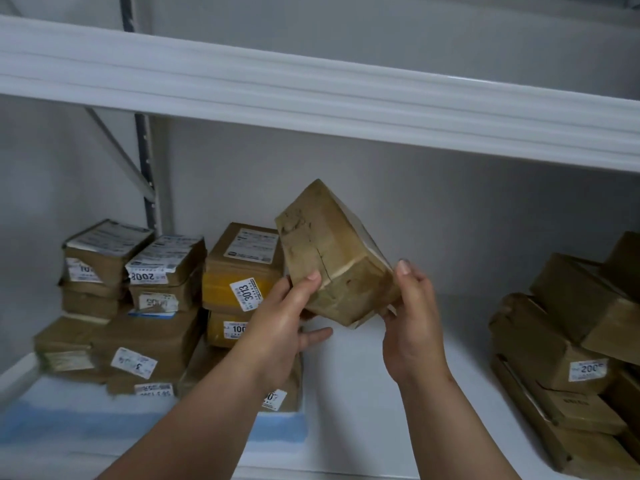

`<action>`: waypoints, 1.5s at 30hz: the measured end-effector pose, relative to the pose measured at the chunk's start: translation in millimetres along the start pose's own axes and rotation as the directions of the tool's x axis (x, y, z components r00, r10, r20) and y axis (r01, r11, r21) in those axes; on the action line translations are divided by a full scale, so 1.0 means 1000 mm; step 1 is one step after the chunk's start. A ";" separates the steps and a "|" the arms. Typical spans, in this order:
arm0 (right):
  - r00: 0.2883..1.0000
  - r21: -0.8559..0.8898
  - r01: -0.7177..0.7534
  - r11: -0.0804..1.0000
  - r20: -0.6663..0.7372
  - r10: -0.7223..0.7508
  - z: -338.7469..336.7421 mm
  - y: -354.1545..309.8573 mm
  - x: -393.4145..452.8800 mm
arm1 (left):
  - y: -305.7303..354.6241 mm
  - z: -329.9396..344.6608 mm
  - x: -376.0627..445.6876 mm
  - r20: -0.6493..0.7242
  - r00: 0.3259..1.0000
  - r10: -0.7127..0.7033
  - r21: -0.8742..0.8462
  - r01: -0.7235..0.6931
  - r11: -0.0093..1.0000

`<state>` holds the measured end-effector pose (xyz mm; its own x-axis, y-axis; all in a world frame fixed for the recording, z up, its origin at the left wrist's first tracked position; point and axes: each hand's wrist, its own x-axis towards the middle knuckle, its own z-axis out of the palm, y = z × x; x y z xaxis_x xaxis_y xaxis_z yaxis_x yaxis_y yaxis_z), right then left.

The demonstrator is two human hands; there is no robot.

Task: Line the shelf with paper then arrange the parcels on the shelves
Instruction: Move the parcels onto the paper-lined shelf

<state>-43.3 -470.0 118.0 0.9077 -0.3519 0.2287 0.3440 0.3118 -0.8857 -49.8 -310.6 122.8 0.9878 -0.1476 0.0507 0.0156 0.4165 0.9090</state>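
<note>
I hold a brown cardboard parcel (pixel 332 254) tilted in the air above the middle of the white shelf (pixel 398 393). My left hand (pixel 277 330) grips its lower left corner and my right hand (pixel 412 323) grips its lower right edge. To the left, several brown and yellow parcels (pixel 239 271) with white number labels stand in stacks. Under those left stacks lies a sheet of white and blue paper (pixel 86 414) on the shelf.
Another heap of brown parcels (pixel 568 358) fills the right end of the shelf. A white upper shelf beam (pixel 311 88) runs across above the held parcel. A grey upright post (pixel 149 174) with a diagonal brace stands at the back left.
</note>
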 end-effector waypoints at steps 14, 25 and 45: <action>0.956 0.023 0.013 1.000 0.294 -0.020 0.103 -0.001 -0.021 | 0.062 -0.082 -0.004 -0.073 0.973 0.220 -0.062 -0.225 0.972; 0.963 -0.272 0.212 0.938 0.220 -0.154 0.154 0.005 -0.002 | 0.109 -0.096 0.024 -0.310 0.939 0.145 0.437 0.005 0.899; 0.988 -0.480 0.032 0.877 0.145 0.044 0.127 0.018 0.007 | 0.088 -0.102 0.039 -0.201 0.878 0.435 0.768 -0.134 0.626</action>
<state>-0.4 -354.9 154.5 0.9472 -0.2058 0.2458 0.2149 -0.1615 -0.9632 5.8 -188.3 162.5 0.9052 0.2318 0.3563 -0.2418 -0.4085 0.8801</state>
